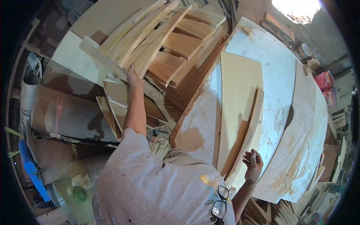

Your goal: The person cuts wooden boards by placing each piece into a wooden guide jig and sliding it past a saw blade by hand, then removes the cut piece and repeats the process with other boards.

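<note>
My left hand (134,76) is at the near end of a long wooden board (157,45), its thumb on top and the other fingers hidden. Beside that board, more boards (132,33) lie side by side on a stack of planks. Over the white-topped table at the right, my right hand (252,166) is raised with its fingers bent and apart, holding nothing. Near it, a long wooden strip (250,132) lies on a pale wooden panel (236,81). Eyeglasses (220,202) hang from the shirt front.
The worn white tabletop (275,62) has a rough brown edge. Small wooden frames (123,107) stand below my left arm. A wrapped sheet bundle (73,112), a blue roll (33,168) and a grey pipe (28,92) are at the left. Wood offcuts (284,213) lie at lower right.
</note>
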Demonstrator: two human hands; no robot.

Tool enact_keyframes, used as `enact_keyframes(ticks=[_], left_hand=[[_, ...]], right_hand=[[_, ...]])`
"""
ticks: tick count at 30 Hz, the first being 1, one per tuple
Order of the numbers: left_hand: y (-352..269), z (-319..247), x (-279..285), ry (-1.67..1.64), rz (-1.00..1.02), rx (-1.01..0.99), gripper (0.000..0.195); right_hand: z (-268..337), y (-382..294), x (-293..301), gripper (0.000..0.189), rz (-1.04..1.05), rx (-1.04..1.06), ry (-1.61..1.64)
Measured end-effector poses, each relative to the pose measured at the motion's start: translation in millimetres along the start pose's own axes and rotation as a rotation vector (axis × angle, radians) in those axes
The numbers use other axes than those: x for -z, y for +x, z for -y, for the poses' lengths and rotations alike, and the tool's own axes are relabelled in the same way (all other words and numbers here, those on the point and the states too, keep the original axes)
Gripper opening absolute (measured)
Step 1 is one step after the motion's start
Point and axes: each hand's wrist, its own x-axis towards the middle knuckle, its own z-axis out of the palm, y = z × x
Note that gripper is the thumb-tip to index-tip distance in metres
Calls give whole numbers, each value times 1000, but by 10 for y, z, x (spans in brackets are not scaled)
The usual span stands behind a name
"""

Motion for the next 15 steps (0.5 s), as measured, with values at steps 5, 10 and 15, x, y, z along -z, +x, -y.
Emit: enact_keyframes(ticks=[5,10,15], left_hand=[[55,-101,-70,-5,33,-29,37],[-31,-149,-181,9,21,12,37],[-116,-52,-107,-40,72,-13,35]], right_hand=[[-15,-83,26,37,-14,-34,-7],[-9,-169,25,38,-43,-45,-20],[-86,-189,70,32,-49,-21,13]])
